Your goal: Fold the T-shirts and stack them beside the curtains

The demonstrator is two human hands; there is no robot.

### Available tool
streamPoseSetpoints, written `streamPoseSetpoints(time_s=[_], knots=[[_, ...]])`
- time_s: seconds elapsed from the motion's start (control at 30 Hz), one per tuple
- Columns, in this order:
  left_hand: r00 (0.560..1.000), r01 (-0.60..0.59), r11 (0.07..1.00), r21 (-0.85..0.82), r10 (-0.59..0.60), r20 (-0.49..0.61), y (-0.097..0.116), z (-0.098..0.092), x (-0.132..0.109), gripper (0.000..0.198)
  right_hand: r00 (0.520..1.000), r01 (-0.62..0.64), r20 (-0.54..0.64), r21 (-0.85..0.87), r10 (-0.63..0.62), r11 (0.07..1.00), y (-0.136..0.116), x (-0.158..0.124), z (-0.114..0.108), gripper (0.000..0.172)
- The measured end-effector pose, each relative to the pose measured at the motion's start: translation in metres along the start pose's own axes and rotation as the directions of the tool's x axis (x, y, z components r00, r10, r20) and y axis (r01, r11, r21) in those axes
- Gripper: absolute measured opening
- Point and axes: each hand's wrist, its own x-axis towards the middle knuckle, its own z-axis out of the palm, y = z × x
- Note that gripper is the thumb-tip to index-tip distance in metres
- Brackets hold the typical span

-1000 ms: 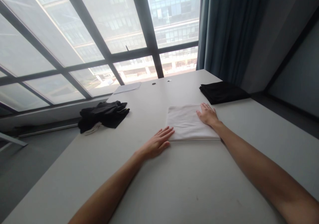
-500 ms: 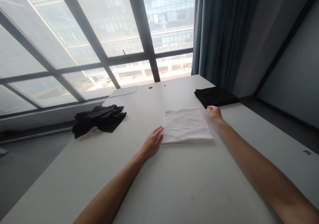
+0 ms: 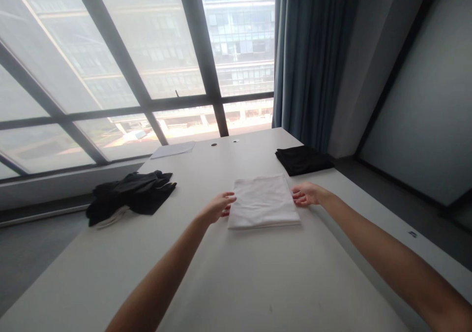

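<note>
A folded white cloth [image 3: 262, 201] lies flat in the middle of the white table [image 3: 258, 283]. My left hand [image 3: 218, 207] is at the cloth's left edge, its fingers loosely curved, apart and touching that edge. My right hand [image 3: 308, 194] is at the right edge, fingers stretched toward the cloth with the tips against it. Neither hand has lifted anything.
A folded black cloth [image 3: 302, 160] lies at the far right of the table near a blue curtain [image 3: 309, 61]. A crumpled black garment [image 3: 129, 196] sits at the left edge. A sheet of paper [image 3: 173, 149] lies at the far end by the large window.
My right hand came off the top of the white cloth and moved to its right edge. My left hand slid up along the left edge. The camera tilted up.
</note>
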Motion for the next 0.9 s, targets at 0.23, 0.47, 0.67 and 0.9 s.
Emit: streamPoseSetpoints(time_s=[0.23,0.47,0.67,0.9], knots=[[0.998,0.019,0.998,-0.061,-0.015,0.062,0.006,0.003,0.013,0.075,0.991,-0.126,0.031,-0.051,0.128,0.991,-0.009,0.006,0.006,0.025],[0.959,-0.245,0.955,0.168,0.264,-0.101,-0.021,0.010,0.019,0.070,0.993,0.117,-0.001,-0.047,-0.117,0.992,-0.008,-0.006,0.029,0.015],[0.927,-0.333,0.933,0.139,0.351,-0.131,-0.023,0.018,0.006,0.069,0.972,0.233,-0.011,0.084,-0.233,0.969,-0.004,-0.006,0.036,0.017],[0.894,-0.398,0.916,0.043,0.398,-0.208,0.030,0.044,-0.004,0.075,0.920,0.383,-0.026,0.267,-0.391,0.884,-0.030,-0.010,-0.008,0.021]])
